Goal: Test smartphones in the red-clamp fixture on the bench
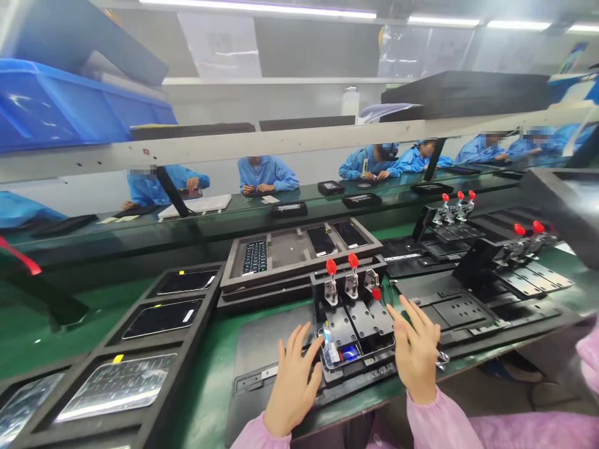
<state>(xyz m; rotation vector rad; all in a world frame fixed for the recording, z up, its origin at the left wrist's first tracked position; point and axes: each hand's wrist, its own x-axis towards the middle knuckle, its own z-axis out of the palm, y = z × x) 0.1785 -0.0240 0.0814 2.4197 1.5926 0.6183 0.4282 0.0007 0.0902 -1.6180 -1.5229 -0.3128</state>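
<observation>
Left hand [294, 390] and right hand [416, 352] were open, fingers spread, gripping nothing, either side of the black clamping fixture [349, 327]. Its red-handled toggle clamps [341, 272] stood far, apparently leaving the near end reachable; a keyboard tray [299, 236] lay beyond.

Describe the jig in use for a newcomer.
On the green bench, find the black tray holding a keyboard. Just in front stands a black jig with red clamps. Unlike the jigs to its right, it sits between the left hand and right hand.
</observation>
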